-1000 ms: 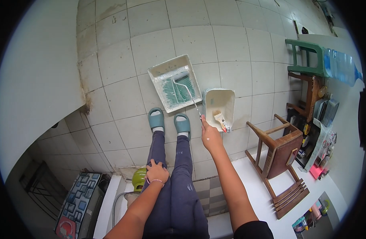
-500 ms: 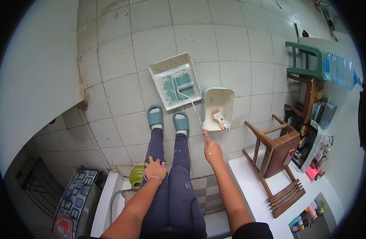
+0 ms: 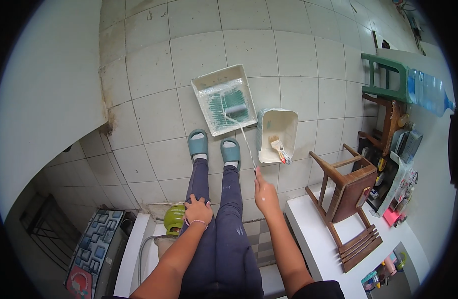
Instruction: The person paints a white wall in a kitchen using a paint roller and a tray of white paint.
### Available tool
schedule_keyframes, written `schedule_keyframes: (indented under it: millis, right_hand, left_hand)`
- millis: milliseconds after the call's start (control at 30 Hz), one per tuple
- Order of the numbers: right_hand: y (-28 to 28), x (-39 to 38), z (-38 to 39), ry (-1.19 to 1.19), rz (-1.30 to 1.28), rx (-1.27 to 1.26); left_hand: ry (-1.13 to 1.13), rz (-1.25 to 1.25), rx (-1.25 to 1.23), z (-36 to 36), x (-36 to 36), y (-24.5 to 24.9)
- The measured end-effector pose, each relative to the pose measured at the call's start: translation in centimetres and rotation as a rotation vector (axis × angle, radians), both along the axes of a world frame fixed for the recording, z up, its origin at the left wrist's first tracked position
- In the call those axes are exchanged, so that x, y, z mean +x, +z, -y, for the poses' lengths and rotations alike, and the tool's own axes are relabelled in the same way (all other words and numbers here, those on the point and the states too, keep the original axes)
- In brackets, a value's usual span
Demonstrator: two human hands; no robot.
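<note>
I'm gripping the paint roller (image 3: 235, 110) by its handle w/ my right hand (image 3: 265, 194), its head sitting in the tray (image 3: 211, 85) on the floor just past my sandals (image 3: 198, 143), next to a tub (image 3: 282, 125) w/ a brush (image 3: 277, 147), while my left hand (image 3: 197, 213) is resting open on my leg (image 3: 198, 182).

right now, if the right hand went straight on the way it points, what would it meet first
Probably the near rim of the paint tray. The right hand points along the handle of the roller it holds, between the right slipper and the white tub. Depth is hard to judge.
</note>
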State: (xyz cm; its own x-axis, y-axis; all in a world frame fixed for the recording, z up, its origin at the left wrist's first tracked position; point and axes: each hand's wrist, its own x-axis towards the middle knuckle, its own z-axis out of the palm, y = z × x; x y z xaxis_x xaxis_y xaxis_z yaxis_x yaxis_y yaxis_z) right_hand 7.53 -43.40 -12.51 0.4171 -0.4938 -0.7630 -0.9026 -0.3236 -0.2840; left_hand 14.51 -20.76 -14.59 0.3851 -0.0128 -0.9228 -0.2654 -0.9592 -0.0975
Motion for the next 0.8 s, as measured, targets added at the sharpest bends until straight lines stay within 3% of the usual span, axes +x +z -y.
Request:
schedule_keyframes:
  millis: [233, 600, 800]
  right_hand:
    - [-2.0, -4.3, -2.3, 0.073, -0.102, 0.098]
    - [-4.7, 7.1, -0.3, 0.082, -0.002, 0.030]
    - [-3.8, 5.4, -1.1, 0.021, 0.017, 0.040]
  left_hand:
    - [0.008, -0.025, 0.033, 0.7, 0.6, 0.4]
    - [-0.003, -0.003, 0.010, 0.6, -0.1, -0.3]
    - [-0.021, 0.029, -0.016, 0.0, -0.3, -0.3]
